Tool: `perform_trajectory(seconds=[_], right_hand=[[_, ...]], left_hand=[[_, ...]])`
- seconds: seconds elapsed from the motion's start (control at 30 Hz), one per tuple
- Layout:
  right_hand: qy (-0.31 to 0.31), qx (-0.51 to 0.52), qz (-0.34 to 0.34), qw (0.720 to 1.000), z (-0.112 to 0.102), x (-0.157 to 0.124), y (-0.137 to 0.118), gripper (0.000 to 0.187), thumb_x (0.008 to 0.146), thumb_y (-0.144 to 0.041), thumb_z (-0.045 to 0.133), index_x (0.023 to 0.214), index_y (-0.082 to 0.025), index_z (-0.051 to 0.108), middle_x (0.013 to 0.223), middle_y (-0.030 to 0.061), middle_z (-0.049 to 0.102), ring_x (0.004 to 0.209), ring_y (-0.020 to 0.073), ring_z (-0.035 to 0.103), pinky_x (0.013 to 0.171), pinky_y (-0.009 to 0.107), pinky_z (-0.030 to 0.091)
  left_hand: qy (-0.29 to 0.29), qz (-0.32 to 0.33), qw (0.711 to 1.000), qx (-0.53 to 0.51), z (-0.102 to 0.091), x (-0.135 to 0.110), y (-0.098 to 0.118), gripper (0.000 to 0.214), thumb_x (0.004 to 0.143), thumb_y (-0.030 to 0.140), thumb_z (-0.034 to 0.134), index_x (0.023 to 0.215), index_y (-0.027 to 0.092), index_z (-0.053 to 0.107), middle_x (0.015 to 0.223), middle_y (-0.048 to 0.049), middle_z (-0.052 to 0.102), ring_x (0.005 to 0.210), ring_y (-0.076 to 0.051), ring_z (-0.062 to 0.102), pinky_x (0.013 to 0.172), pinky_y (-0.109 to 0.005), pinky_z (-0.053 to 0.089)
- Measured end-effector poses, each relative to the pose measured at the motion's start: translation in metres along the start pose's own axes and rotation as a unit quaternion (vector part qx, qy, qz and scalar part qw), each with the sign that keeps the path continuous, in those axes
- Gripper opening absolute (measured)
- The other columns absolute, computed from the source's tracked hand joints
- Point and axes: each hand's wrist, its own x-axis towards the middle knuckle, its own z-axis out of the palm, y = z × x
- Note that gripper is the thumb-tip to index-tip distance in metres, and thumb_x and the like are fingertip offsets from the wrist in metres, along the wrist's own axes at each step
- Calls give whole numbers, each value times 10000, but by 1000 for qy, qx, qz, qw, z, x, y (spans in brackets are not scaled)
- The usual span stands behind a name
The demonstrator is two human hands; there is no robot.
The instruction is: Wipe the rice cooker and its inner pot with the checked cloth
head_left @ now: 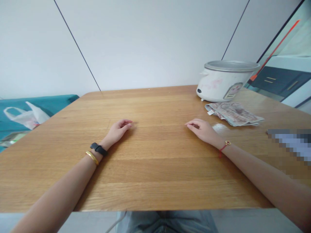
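Observation:
My left hand [118, 130] rests on the wooden table [155, 155], left of the middle. Its fingers are loosely curled, with the thumb tip close to the fingertips, and nothing shows in it. Across from it lies my right hand [202, 130], also on the tabletop, thumb and fingers drawn together around a small gap with no object in it. A black wristband [98, 149] and a gold bangle [92, 158] are on my left wrist; a red cord bracelet [223, 146] is on the right. Nearest to my right hand is a folded checked cloth [235, 113].
A white rice cooker [220, 84] without a lid stands at the back right, just behind the cloth. At the right edge lies a pixelated object [293, 142]. Beyond the table's left side, a white plastic bag [28, 116] sits on a teal seat [55, 105]. A pale wall [150, 42] closes the back.

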Motion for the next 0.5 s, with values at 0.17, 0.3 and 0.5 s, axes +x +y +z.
perform_trajectory(seconds=[0.17, 0.3, 0.5], right_hand=[[0, -3, -4, 1000, -1, 0, -2, 232, 936, -342, 511, 921, -218, 706, 992, 65, 729, 928, 226, 655, 829, 386, 490], [0, 3, 0, 1000, -1, -1, -3, 233, 936, -344, 513, 922, -218, 708, 993, 65, 729, 930, 225, 657, 826, 384, 493], [2, 3, -8, 1000, -1, 0, -3, 226, 930, -336, 516, 918, -223, 712, 993, 69, 733, 927, 234, 660, 831, 401, 497]], left_hand=[[1, -6, 1000, 1, 0, -1, 2, 405, 759, 472, 650, 1038, 179, 667, 916, -45, 716, 817, -216, 642, 782, -343, 481], [0, -8, 1000, 5, 0, -2, 3, 409, 756, 473, 643, 1044, 183, 665, 947, -54, 725, 869, -232, 650, 827, -362, 481], [1, -7, 1000, 15, 0, -2, 6, 418, 757, 488, 636, 1041, 183, 665, 920, -48, 721, 849, -228, 646, 814, -355, 477]])
